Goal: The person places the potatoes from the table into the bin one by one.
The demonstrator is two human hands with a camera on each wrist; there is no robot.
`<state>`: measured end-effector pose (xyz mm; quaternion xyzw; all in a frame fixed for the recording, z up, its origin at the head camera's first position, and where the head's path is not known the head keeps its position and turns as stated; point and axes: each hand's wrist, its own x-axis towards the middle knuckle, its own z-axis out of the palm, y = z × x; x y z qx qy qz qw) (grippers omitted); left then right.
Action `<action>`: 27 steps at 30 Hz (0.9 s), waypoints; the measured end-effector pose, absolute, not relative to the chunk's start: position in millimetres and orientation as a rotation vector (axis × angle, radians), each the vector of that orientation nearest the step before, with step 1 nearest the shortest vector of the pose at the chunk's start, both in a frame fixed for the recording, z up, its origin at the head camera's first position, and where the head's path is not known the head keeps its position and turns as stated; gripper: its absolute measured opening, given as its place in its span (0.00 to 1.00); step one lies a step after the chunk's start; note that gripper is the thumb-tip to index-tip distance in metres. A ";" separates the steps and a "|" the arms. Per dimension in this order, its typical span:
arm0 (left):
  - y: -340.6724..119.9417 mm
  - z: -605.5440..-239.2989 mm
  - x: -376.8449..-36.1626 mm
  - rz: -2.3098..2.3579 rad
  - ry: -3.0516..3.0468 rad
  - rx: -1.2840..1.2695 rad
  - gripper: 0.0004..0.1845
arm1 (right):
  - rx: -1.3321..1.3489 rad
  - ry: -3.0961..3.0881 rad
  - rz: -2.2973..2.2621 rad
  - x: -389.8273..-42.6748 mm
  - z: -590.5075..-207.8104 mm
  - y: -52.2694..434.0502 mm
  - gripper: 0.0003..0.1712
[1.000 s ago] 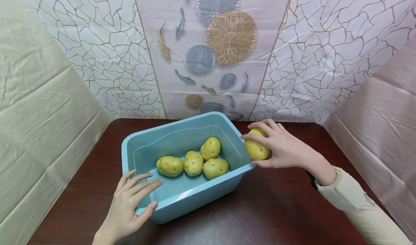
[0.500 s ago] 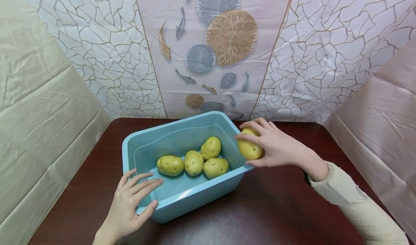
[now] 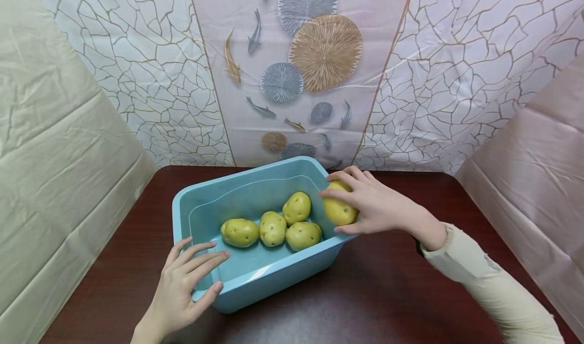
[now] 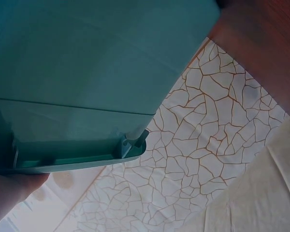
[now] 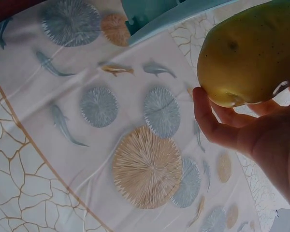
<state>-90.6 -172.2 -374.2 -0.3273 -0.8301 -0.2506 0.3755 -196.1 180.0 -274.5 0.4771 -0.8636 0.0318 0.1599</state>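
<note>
My right hand (image 3: 383, 204) grips a yellow potato (image 3: 339, 209) over the right rim of a light blue plastic bin (image 3: 278, 285). In the right wrist view the same potato (image 5: 253, 55) rests in the curled fingers (image 5: 222, 128). Several more yellow-green potatoes lie on the bin's floor: one potato (image 3: 239, 232) to the left, the others clustered toward the right. At the near left corner my left hand (image 3: 178, 291) lies across the rim, fingers extended over the inside and thumb along the front edge. The bin's outer wall (image 4: 87, 63) fills much of the left wrist view.
The bin stands at an angle on a dark red-brown table (image 3: 383, 293). A patterned cloth backdrop (image 3: 401, 131) rises behind the table's far edge. Pale cloth walls (image 3: 59, 172) slope along both sides.
My right hand has moved left with the potato, from beside the bin's right rim to over it. The left hand, the bin and the potatoes inside have stayed put.
</note>
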 end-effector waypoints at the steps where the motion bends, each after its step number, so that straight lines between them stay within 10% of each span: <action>1: -172.2 -374.0 -90.7 -0.641 -2.123 -0.838 0.19 | 1.366 -2.465 0.089 -196.3 -274.6 178.9 0.36; 27: -171.7 -373.9 -90.3 -0.632 -2.116 -0.838 0.20 | 1.467 -2.441 0.080 -202.8 -276.7 154.0 0.35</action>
